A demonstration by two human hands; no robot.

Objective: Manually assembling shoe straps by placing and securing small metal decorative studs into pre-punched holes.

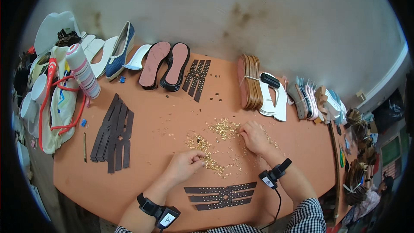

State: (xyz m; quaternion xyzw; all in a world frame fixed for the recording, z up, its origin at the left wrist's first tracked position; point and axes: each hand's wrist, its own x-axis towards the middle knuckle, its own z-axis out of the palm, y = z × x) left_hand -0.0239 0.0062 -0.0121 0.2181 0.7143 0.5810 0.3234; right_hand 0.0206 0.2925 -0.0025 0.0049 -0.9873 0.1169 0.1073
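Nearest, dark studded strap piece (pixel 222 195) flat on orange table (pixel 302 146). Beyond, left hand (pixel 185 166) pinched shut on gold studs (pixel 215 146); right hand (pixel 255 138) curled, fingertips pressing into same scattered pile mid-table.

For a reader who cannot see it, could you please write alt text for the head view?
Two hands pick through small gold studs scattered on an orange table: left hand, right hand. A studded dark strap piece lies nearest the person; shoes and soles line the far edge.
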